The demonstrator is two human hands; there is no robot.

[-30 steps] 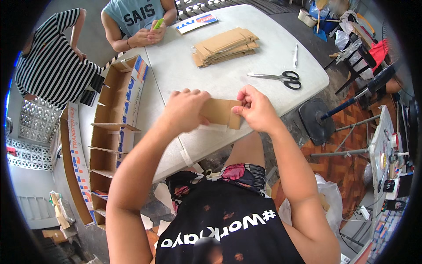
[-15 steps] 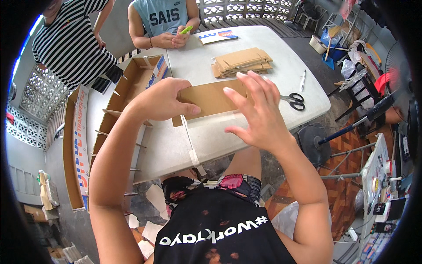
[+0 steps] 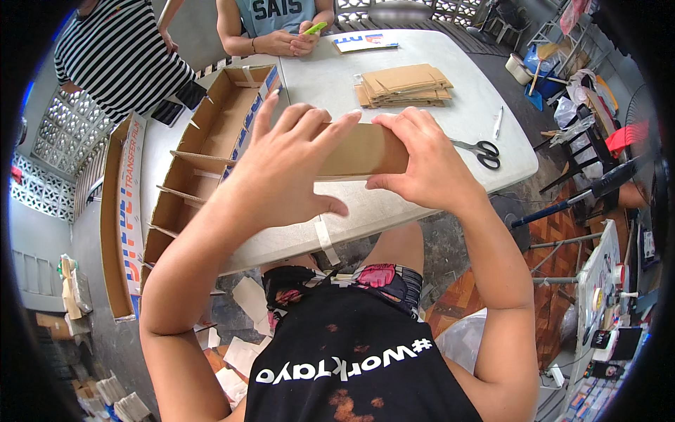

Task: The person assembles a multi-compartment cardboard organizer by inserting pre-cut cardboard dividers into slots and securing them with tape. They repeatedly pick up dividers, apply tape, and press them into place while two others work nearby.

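Over the table's near edge, my right hand (image 3: 430, 160) grips the right end of a brown cardboard piece (image 3: 360, 153), thumb below and fingers over the top. My left hand (image 3: 285, 165) is open at the piece's left end, fingers spread and thumb apart; whether it touches the cardboard cannot be made out. To the left lies a long cardboard box (image 3: 228, 119) with upright dividers slotted across it. Beyond my right hand is a stack of flat cardboard pieces (image 3: 406, 81). Black-handled scissors (image 3: 486, 155) lie just right of that hand.
A white pen-like tool (image 3: 498, 124) and a printed cardboard piece (image 3: 365, 42) lie on the white table (image 3: 316, 77). Another long cardboard strip (image 3: 130, 218) stands at the far left. Across the table, one person holds a green phone (image 3: 316, 28); another wears stripes (image 3: 123, 60). A fan pole (image 3: 562, 204) stands at right.
My right hand has closed on the cardboard's right end. My left hand has let go of the left end and spread its fingers. The view has shifted slightly.
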